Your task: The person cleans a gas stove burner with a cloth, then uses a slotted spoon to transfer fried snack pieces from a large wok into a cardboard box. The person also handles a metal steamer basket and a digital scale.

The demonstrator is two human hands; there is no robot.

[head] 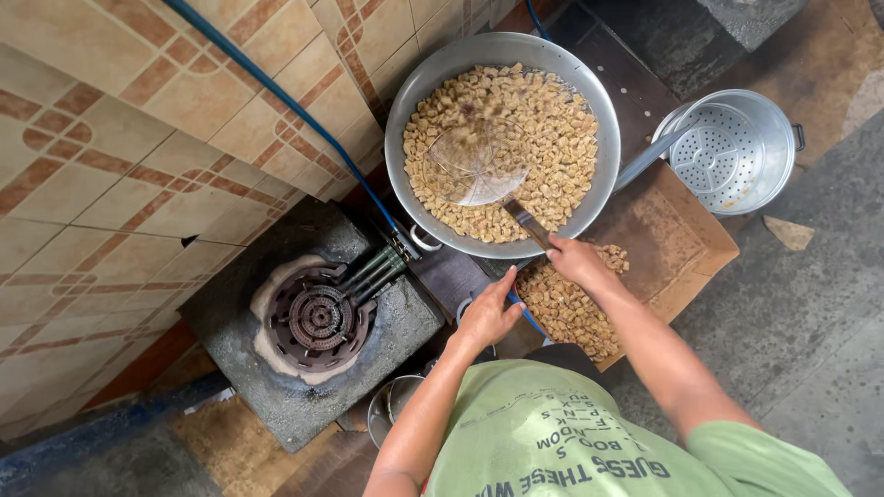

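Observation:
A wide metal wok (600,138) is full of small tan fried pieces (552,120). My right hand (575,260) grips the handle of a round mesh skimmer (479,164), whose head lies blurred in the pieces. My left hand (486,316) rests flat on the edge of the stove below the wok, fingers spread, holding nothing. More of the tan pieces (566,308) lie heaped on a brown cardboard sheet (672,239) under my right wrist.
A second gas burner (318,320) sits unused in a concrete block at the left. A blue hose (304,120) runs along the tiled wall. A perforated metal steamer pot (732,152) stands at the right. A small metal pot (391,410) is near my left elbow.

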